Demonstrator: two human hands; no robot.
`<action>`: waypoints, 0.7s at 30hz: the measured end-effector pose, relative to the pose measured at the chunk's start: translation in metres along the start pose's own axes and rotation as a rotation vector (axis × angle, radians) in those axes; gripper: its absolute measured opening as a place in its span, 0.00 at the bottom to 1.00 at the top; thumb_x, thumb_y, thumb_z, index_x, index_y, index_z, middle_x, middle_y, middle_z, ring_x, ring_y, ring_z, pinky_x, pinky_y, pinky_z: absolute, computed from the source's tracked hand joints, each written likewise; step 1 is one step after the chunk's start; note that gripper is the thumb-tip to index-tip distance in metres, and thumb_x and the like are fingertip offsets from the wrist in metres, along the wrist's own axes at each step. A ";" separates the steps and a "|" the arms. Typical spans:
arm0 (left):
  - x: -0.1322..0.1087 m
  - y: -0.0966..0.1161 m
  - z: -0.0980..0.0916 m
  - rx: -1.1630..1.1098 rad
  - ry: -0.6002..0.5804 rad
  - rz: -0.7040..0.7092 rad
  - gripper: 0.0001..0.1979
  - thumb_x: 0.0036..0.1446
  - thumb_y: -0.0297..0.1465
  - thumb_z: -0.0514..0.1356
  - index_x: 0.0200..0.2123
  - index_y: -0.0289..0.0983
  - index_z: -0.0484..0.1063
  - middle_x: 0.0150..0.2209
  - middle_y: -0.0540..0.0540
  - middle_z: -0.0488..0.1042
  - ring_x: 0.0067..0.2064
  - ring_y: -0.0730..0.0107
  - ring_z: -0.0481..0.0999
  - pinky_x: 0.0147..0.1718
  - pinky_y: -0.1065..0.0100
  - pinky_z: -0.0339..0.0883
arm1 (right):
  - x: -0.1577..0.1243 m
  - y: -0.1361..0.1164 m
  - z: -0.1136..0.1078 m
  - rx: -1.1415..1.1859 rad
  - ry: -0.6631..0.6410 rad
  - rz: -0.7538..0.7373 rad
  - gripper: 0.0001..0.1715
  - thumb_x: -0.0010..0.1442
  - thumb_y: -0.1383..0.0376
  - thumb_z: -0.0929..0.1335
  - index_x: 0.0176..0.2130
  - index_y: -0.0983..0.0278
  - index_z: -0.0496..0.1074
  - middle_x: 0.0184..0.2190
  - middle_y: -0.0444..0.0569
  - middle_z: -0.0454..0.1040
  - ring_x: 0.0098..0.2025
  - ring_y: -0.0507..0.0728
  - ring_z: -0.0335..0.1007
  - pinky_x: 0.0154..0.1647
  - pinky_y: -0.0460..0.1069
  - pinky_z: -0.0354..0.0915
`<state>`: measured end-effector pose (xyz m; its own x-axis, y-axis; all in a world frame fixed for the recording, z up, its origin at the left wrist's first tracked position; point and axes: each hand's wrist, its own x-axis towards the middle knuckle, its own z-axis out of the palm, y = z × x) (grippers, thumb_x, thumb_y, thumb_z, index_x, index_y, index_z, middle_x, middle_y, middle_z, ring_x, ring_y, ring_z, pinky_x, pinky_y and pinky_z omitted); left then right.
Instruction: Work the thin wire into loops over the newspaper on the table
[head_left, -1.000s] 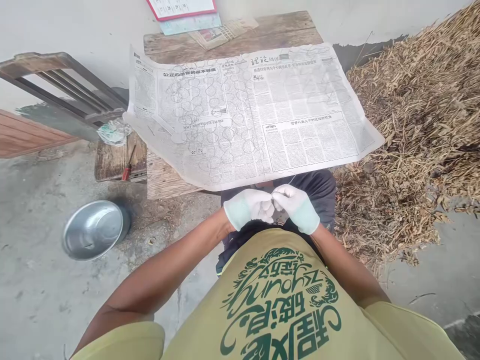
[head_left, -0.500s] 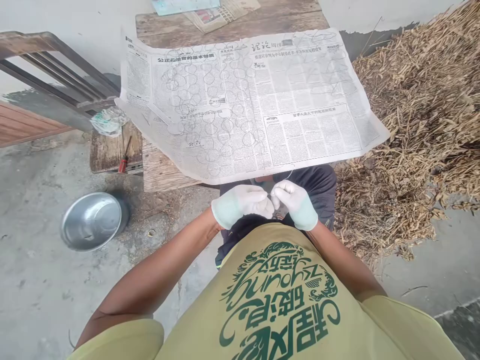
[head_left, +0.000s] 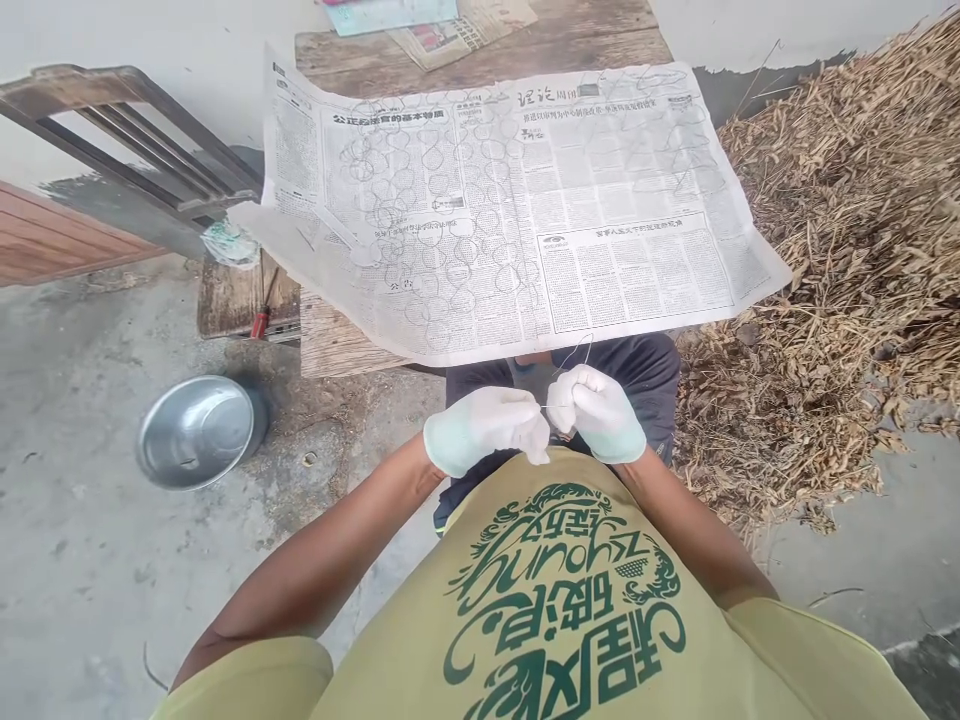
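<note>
Closest to me is the yellow-green shirt (head_left: 570, 610) with its dark green print, and just past it two gloved hands meet over the lap. The left hand (head_left: 491, 420) has thumb and forefinger pinched together on a thin strand (head_left: 553, 407), its other fingers loosely bent. The right hand (head_left: 596, 412) has its fingers curled in tight, gripping the same strand; a short stretch runs between the two, and a loose curl rises behind the right one towards the newspaper (head_left: 630, 275). That sheet covers much of the wooden surface (head_left: 337, 335), thin round loops scattered over it. Off to the left, a metal basin (head_left: 199, 432) sits on the floor, and beyond it a red-handled screwdriver (head_left: 260, 322) lies on a chair (head_left: 225, 300). Dried stalks (head_left: 825, 250) are heaped on the right.
</note>
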<state>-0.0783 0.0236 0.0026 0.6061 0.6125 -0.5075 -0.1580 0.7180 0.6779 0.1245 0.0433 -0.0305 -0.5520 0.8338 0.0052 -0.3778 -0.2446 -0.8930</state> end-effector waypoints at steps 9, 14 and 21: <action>-0.017 0.018 0.034 0.924 0.391 0.195 0.14 0.65 0.32 0.56 0.26 0.40 0.74 0.33 0.49 0.80 0.37 0.65 0.77 0.40 0.65 0.68 | 0.001 -0.006 0.000 0.129 -0.039 0.008 0.26 0.64 0.44 0.73 0.28 0.60 0.68 0.18 0.40 0.64 0.19 0.53 0.61 0.24 0.51 0.61; -0.003 0.012 0.019 1.406 0.367 0.308 0.17 0.68 0.36 0.56 0.25 0.40 0.68 0.27 0.46 0.70 0.30 0.62 0.69 0.36 0.60 0.62 | -0.002 -0.001 -0.003 0.217 -0.068 0.151 0.30 0.59 0.43 0.75 0.25 0.59 0.63 0.15 0.37 0.59 0.15 0.50 0.54 0.18 0.49 0.55; 0.003 0.001 -0.001 1.474 0.024 0.477 0.11 0.64 0.27 0.57 0.28 0.39 0.73 0.32 0.40 0.73 0.36 0.54 0.73 0.43 0.54 0.62 | -0.011 0.000 -0.015 0.417 -0.150 0.187 0.27 0.67 0.52 0.72 0.25 0.60 0.59 0.16 0.35 0.54 0.14 0.47 0.51 0.17 0.45 0.53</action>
<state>-0.0774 0.0266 0.0006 0.7103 0.6971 -0.0976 0.5637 -0.4803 0.6719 0.1418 0.0418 -0.0375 -0.7287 0.6833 -0.0457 -0.5109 -0.5869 -0.6281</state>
